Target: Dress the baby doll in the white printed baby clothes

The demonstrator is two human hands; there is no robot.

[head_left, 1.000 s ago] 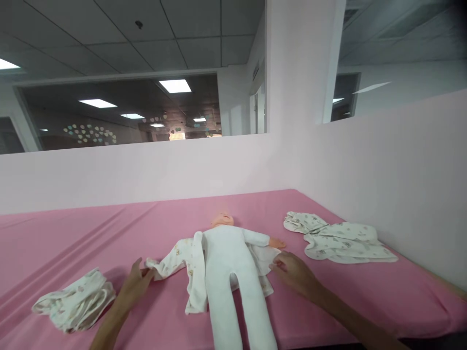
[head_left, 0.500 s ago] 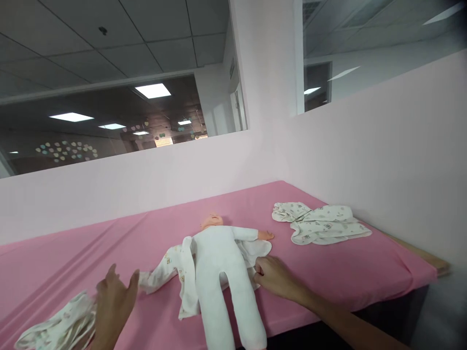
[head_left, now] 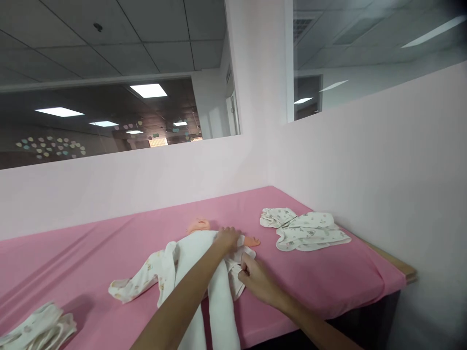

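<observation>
A baby doll [head_left: 199, 225] in a white bodysuit lies on its back on the pink-covered table [head_left: 91, 253]. Under it is spread an open patterned baby jacket [head_left: 146, 274], one sleeve stretched out to the left. My left hand [head_left: 226, 239] reaches across the doll's body and closes on the doll's arm near its shoulder. My right hand [head_left: 251, 276] pinches the right flap of the jacket beside the doll's side.
Another patterned garment [head_left: 302, 231] lies spread at the table's right end, close to the pale partition wall [head_left: 365, 160]. A folded pile of clothes [head_left: 36, 330] sits at the lower left. The table's right edge [head_left: 394, 272] drops off near the wall.
My left hand left the jacket sleeve on the left and crossed over the doll to its far arm. My right hand took hold of the jacket flap. The view swung left.
</observation>
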